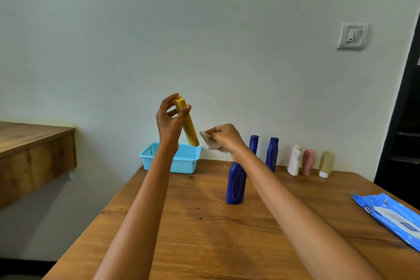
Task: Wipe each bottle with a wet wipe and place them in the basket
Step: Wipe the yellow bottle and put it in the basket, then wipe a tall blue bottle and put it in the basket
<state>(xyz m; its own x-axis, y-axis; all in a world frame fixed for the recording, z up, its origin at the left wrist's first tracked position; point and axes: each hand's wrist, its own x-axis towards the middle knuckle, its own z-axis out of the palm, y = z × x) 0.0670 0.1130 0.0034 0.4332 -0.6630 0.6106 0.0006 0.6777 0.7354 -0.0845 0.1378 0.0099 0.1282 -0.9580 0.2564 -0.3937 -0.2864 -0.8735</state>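
Smooth yellow squared bottle (187, 121) tilted, pinched near its cap in left grip (169, 120), crumpled wet wipe (211, 142) clenched in right grip (223, 136) just beside it, perforated blue plastic basket (181, 159) below on wood-grain counter (204, 223).

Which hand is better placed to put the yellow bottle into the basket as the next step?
Left. The left hand already has its grip on the yellow bottle, right above the blue basket. The right hand holds the wipe.

Wooden table (181, 229) bears basket (184, 161), bottles (236, 183), wipes pack (391, 216).
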